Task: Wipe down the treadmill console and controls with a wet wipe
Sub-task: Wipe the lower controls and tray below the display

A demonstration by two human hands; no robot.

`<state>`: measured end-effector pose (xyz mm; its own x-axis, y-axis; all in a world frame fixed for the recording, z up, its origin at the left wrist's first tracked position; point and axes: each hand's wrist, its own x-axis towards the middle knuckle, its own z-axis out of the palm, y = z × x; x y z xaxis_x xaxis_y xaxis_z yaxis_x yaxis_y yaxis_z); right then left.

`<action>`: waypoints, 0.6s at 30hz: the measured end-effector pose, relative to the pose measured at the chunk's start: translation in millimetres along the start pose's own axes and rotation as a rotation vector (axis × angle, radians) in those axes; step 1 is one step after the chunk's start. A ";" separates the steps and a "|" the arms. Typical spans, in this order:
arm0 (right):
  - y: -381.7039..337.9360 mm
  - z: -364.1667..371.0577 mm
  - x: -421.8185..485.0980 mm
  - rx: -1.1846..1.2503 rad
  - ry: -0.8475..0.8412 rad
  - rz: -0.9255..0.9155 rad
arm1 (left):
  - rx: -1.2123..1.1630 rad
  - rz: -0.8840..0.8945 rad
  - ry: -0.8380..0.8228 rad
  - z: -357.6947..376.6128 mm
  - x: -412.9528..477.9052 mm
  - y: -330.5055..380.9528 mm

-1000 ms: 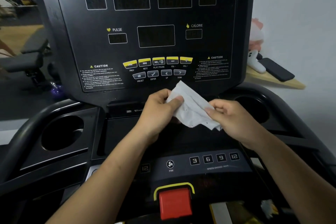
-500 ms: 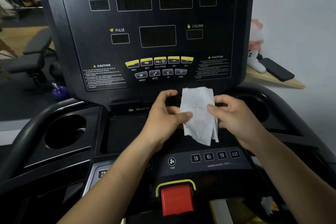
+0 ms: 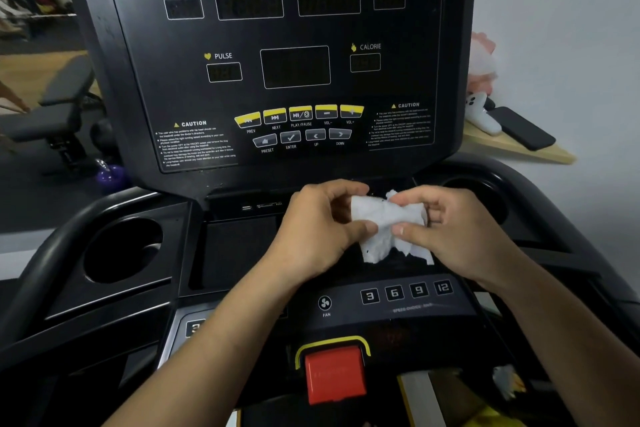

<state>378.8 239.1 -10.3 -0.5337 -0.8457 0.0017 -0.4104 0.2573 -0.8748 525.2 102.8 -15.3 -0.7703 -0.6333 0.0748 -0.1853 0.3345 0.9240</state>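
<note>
A white wet wipe (image 3: 384, 218), crumpled and dotted with dark specks, is held between both hands just below the upright black console panel (image 3: 138, 55). My left hand (image 3: 318, 229) pinches its left side with thumb and fingers. My right hand (image 3: 453, 232) grips its right side. The wipe hangs in the air above the lower control strip with the fan and speed buttons (image 3: 405, 291). The yellow and grey media buttons (image 3: 301, 125) sit higher on the panel, untouched.
A red stop button (image 3: 334, 374) sits low in the middle. Round cup holders lie at the left (image 3: 121, 253) and right (image 3: 498, 198). A wooden shelf (image 3: 540, 156) at the right carries a dark phone (image 3: 523, 126) and a white controller (image 3: 481, 114). A weight bench (image 3: 59, 104) stands at far left.
The wipe went from a flat hanging sheet to a bunched, crumpled wad. Both hands closed in around it and stayed below the panel.
</note>
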 end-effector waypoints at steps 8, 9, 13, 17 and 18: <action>-7.0 4.2 3.1 0.387 0.076 0.055 | -0.345 0.022 0.007 -3.7 -1.4 1.9; -7.4 4.1 4.7 0.421 0.084 0.062 | -0.361 0.051 0.010 -4.4 -1.2 0.8; -6.1 5.2 11.0 0.487 0.057 0.053 | -0.449 0.103 0.017 -8.1 0.8 -4.9; -2.4 9.0 14.6 0.530 0.028 0.038 | -0.412 0.102 -0.007 -14.5 1.1 -7.8; -1.1 8.8 15.6 0.491 0.033 0.038 | -0.402 0.101 -0.011 -15.5 0.8 -8.0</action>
<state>377.4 221.5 -13.5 -0.5680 -0.8226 -0.0267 0.0027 0.0306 -0.9995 535.5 88.8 -16.8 -0.7794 -0.6028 0.1707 0.1429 0.0941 0.9852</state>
